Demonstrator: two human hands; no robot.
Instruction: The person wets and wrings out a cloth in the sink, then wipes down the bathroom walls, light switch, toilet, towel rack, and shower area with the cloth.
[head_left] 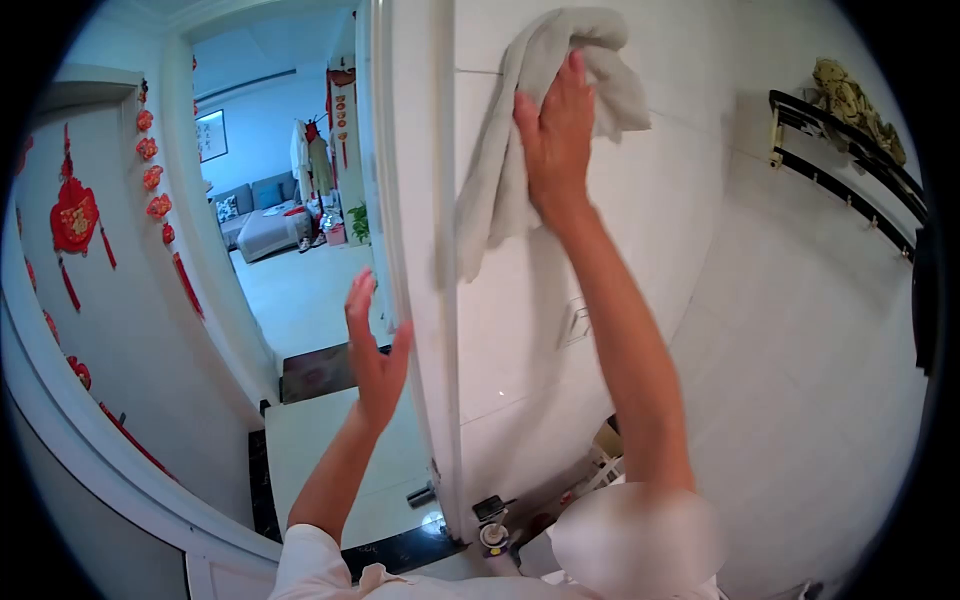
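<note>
A light grey towel (510,150) lies bunched against the white tiled wall, with its long end hanging down to the left. My right hand (562,140) presses it to the wall from the front, thumb spread to the left; some of its fingers are hidden by the folds. Beside the white door frame (420,200), my left hand (377,360) is raised in the air, fingers apart and holding nothing. It appears close to the frame, but whether it touches cannot be told.
A wall switch (577,324) sits below the towel. At right hangs a black rack (840,175) with a patterned cloth (855,105). Red ornaments (75,215) decorate the left door. Through the doorway stands a grey sofa (265,225). Small items, including a bottle (494,538), stand low by the wall.
</note>
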